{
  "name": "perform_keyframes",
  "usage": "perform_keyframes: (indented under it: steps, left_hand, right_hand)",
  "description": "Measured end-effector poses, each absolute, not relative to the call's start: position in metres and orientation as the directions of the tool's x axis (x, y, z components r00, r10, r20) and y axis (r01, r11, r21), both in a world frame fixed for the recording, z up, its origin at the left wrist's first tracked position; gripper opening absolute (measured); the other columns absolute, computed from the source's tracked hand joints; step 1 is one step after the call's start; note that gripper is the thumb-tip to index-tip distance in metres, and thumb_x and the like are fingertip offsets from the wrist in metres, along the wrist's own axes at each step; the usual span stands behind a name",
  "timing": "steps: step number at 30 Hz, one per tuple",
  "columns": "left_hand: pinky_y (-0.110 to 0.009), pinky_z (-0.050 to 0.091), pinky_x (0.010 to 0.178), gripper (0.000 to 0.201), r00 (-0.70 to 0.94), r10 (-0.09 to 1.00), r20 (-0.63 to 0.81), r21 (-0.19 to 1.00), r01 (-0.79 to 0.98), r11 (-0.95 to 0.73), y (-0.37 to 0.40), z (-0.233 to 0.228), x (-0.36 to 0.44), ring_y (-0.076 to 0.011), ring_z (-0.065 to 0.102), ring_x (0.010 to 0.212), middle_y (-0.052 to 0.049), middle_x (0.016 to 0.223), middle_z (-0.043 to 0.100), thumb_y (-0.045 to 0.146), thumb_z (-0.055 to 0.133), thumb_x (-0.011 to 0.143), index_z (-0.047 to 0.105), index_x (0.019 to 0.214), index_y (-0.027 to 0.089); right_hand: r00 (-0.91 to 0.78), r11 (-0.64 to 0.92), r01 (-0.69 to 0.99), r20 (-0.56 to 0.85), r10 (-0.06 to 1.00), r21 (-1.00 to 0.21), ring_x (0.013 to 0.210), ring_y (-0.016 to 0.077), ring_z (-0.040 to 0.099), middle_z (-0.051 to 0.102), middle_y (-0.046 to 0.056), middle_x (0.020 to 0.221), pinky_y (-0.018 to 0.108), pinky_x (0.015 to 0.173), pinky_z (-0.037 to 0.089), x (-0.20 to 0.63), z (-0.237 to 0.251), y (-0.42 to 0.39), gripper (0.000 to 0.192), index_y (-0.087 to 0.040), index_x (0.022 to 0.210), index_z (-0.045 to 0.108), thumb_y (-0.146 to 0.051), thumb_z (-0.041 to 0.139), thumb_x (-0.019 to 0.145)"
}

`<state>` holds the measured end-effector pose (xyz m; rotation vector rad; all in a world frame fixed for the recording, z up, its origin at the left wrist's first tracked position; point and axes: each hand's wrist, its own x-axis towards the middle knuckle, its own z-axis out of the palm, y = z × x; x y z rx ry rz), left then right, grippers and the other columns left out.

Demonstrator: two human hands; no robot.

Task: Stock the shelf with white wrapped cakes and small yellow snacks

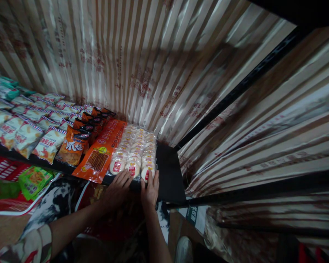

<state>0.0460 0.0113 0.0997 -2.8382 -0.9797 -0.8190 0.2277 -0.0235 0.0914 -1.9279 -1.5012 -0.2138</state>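
Three rows of round white wrapped crackers (pixel 133 166) with red labels stand on a black shelf (pixel 168 175). My left hand (pixel 120 185) lies at the front of the left and middle rows, its fingers stretched out and touching the front packs. At the front of the right row, my right hand (pixel 150 188) rests its extended fingertips on the front pack. Neither hand is wrapped round anything. Just left of the crackers lie flat orange packets (pixel 98 160) with a window showing brown sticks.
Orange-and-black snack bags (pixel 72 146), white snack bags (pixel 50 144) and teal packs (pixel 7 91) line the shelf leftward. Red baskets (pixel 8 204) sit below, one holding a green packet (pixel 35 180). A black metal post (pixel 235 91) rises at right before striped sheeting (pixel 142 54).
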Motion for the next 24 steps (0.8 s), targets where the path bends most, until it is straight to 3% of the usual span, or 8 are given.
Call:
perform_keyframes:
  steps: [13,19,24]
  left_hand:
    - [-0.044,0.027,0.111,0.045,0.664,0.584,0.468,0.122,0.605,-0.787,0.01,0.107,0.046,-0.0262,0.022,0.14,-0.014,0.144,0.04,0.017,0.036,0.09,0.046,0.134,0.009]
    - [-0.047,0.023,0.113,0.049,0.661,0.578,0.478,0.123,0.602,-0.789,-0.007,0.101,0.039,-0.0259,0.019,0.141,-0.013,0.148,0.034,0.015,0.036,0.091,0.036,0.14,0.012]
    - [-0.041,0.039,0.105,0.043,0.683,0.545,0.487,0.217,0.509,-0.833,-0.041,0.088,0.038,-0.0245,0.028,0.138,-0.013,0.14,0.044,0.015,0.036,0.09,0.046,0.132,0.013]
  right_hand:
    - [0.294,-0.078,0.91,0.502,0.813,-0.407,0.137,0.0311,0.027,0.029,0.02,0.149,0.049,0.102,0.036,0.223,0.097,-0.018,0.053,-0.013,0.136,0.045,-0.044,0.038,0.093]
    - [0.468,-0.186,0.771,0.344,0.814,-0.61,0.141,0.0293,0.016,0.017,0.018,0.153,0.047,0.108,0.026,0.23,0.115,-0.015,0.064,-0.011,0.142,0.035,-0.052,0.025,0.094]
    - [0.449,-0.19,0.677,0.195,0.872,-0.711,0.14,0.0246,0.02,0.025,0.018,0.15,0.043,0.112,0.021,0.242,0.111,0.001,0.071,-0.007,0.145,0.028,-0.055,0.016,0.093]
